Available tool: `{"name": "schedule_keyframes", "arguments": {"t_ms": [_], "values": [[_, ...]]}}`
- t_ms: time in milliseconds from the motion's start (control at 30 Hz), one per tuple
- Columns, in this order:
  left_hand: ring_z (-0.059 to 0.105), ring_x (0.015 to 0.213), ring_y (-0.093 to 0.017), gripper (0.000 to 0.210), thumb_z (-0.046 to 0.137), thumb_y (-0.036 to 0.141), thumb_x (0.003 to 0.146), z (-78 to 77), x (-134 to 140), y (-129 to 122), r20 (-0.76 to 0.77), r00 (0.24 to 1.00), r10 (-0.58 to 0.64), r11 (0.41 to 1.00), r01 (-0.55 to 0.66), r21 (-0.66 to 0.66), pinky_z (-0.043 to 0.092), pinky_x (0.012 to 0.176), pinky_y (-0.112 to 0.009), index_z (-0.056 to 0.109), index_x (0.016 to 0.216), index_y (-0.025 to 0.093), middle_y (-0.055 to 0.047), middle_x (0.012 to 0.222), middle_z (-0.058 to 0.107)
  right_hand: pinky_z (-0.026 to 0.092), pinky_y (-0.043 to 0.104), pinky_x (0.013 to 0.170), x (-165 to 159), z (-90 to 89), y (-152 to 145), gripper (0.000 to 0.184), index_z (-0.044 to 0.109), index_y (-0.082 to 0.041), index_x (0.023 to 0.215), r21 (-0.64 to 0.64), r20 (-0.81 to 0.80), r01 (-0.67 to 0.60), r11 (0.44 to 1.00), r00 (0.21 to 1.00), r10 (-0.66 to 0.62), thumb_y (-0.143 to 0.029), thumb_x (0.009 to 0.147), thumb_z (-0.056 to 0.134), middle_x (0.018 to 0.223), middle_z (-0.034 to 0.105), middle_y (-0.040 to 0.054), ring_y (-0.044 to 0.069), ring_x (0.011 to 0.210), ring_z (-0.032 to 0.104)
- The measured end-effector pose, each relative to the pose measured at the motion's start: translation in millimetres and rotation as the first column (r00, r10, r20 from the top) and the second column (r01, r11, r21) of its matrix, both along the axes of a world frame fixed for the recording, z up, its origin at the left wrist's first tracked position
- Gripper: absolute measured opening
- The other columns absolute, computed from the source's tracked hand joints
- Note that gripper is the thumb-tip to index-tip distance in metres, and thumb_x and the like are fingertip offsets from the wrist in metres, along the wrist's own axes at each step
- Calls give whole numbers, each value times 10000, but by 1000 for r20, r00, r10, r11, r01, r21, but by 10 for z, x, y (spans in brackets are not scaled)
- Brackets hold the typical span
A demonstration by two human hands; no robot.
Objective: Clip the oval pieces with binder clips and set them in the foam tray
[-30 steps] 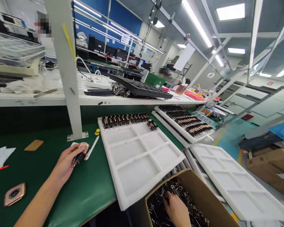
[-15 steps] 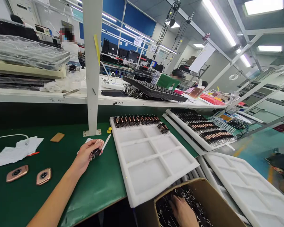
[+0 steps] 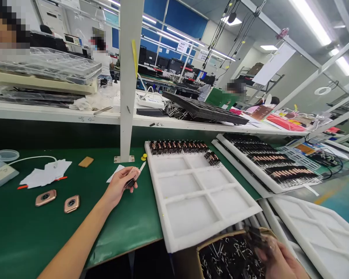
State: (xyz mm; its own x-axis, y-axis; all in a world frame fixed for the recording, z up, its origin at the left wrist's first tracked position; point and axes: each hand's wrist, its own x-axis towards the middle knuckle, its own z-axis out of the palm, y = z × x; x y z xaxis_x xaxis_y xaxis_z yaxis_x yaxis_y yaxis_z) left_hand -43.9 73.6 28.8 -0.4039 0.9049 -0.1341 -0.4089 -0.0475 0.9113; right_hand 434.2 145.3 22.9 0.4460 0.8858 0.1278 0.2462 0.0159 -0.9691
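Note:
My left hand (image 3: 123, 184), above the green mat, is closed on a rose-gold square watch case (image 3: 134, 173) with a black binder clip at its lower side. The fingers partly hide both. A white stick-like tool (image 3: 142, 167) shows just beyond the fingertips. Over the right side of a cardboard box (image 3: 202, 248) full of black binder clips (image 3: 225, 254), my right hand (image 3: 276, 255) grips a black binder clip (image 3: 253, 236), blurred by motion. Two more rose-gold watch cases (image 3: 45, 197) lie on the mat at left.
A white foam tray (image 3: 170, 190) holds a row of clipped cases along its far edge. Stacked trays (image 3: 267, 170) with more rows stand at right, and another foam tray (image 3: 317, 236) lies lower right. A white post (image 3: 126, 97) rises from the bench (image 3: 128, 221).
My right hand has come up out of the clips and moved right, now with a binder clip in it. My left hand keeps its hold. The camera view has shifted left.

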Motion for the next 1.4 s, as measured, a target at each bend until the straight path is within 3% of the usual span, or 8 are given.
{"name": "schedule_keyframes", "arguments": {"t_ms": [133,200,333,467,700,933,1133,1400], "values": [[634,543,-144,298,823,447,761,66,56,-37,-65,991,-119,992,121,25,239,350,-198,751,896,192,-54,873,669,368,231,444,-1146,420,190,459,656,-184,852,95,-298,-312,945,897,326,-568,673,834,732,643,18,124,555,548],[631,528,-144,289,829,433,753,90,74,-54,-100,982,-159,986,162,25,194,357,-203,762,881,182,-92,944,707,326,225,408,-1786,509,300,446,624,-181,830,100,-341,-564,820,755,560,-595,749,767,662,617,-4,92,455,485],[632,512,-155,303,847,431,727,79,90,-54,-114,981,-155,987,159,23,205,375,-214,774,884,183,-117,1017,739,360,232,418,-2876,408,489,443,580,-199,884,42,-374,-858,511,461,805,-585,749,753,632,625,-23,123,438,564],[621,517,-143,333,862,430,714,9,76,3,-126,991,-43,999,45,14,198,381,-183,772,918,183,-45,798,688,350,232,431,-3451,172,569,423,586,-192,803,4,-331,-916,401,377,865,-587,749,727,662,640,-14,110,456,560],[605,523,-117,355,854,426,728,-43,65,56,-142,988,65,998,-65,3,214,391,-166,770,959,170,-33,784,673,395,265,527,-3410,84,488,439,662,-181,780,-11,-141,-931,364,362,921,-595,894,573,715,657,9,109,522,497],[612,524,-126,355,846,424,738,-75,65,60,-164,983,80,996,-83,-12,234,394,-174,766,966,164,-35,769,676,424,265,639,-3296,150,534,383,710,-167,826,-114,-43,-952,285,291,956,-549,839,683,714,665,7,135,662,560],[613,538,-126,379,833,411,759,-43,-2,25,-208,978,-15,1000,12,-15,219,394,-180,755,1040,168,-57,860,706,331,241,449,-3157,54,689,473,662,-163,787,-109,-263,-981,158,182,947,-634,821,684,680,650,12,99,491,510],[651,577,-154,436,837,413,758,68,-267,-98,-349,937,-5,1000,-2,-19,390,426,-210,744,1119,187,-52,889,731,522,286,595,-3071,-33,729,503,685,-154,850,-12,-324,-1000,14,17,946,-657,829,696,734,683,42,166,625,671]]}}
